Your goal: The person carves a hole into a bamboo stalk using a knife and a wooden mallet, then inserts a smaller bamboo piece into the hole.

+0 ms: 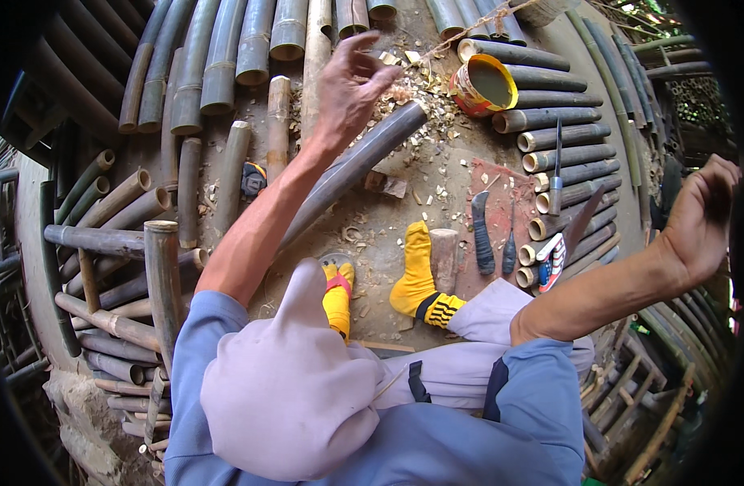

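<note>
1. Hands: the left hand (pixel 349 85) is raised, its fingers parted and nothing visible in its grasp; the right hand (pixel 700 215) is up at 3 o'clock, fingers loosely curled, and I cannot tell whether anything is inside.
2. The dark bamboo pole (pixel 362 164) lies at 6 o'clock from the left hand, its far end between 3 and 4 o'clock from that hand. From the right hand it is near 9 o'clock, well apart.
3. Its long axis slants from between 7 and 8 o'clock up to between 1 and 2; the cut far end points that way, toward pale wood chips (pixel 441 109). The left forearm covers the near end.
4. A yellow-rimmed bucket (pixel 487 85) stands between 1 and 2 o'clock from the far end.
5. A blade with a multicoloured handle (pixel 552 261) rests at about 8 o'clock from the right hand.
</note>
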Demonstrator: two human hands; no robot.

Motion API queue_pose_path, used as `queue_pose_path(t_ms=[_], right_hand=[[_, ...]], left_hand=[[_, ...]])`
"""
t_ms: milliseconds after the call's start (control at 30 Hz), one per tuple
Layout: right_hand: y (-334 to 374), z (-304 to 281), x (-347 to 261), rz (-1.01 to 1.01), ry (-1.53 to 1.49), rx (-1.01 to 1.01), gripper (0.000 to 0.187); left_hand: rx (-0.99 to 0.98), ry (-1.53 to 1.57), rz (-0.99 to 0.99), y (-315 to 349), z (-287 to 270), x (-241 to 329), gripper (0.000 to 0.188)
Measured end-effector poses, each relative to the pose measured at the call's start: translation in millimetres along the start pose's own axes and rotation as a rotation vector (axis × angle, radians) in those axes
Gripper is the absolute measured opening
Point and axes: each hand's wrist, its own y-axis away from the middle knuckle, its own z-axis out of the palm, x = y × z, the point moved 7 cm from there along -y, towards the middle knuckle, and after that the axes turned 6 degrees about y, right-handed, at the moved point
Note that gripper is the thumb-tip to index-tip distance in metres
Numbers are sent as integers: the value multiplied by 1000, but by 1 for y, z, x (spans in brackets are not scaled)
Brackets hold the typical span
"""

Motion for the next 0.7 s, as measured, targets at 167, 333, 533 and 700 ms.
queue_pose_path(t_ms=[167, 333, 533, 700], right_hand=[[-5, -4, 9, 18, 5, 36, 8], [-24, -13, 35, 92, -96, -52, 9], [18, -95, 162, -435, 1524, -158, 19], [111, -139, 276, 260, 1696, -251, 33]], left_hand=[[358, -159, 101, 2, -44, -9, 72], [-100, 140, -82, -14, -21, 4, 32], [126, 842, -483, 7, -20, -8, 30], [244, 1214, -746, 55, -20, -46, 28]])
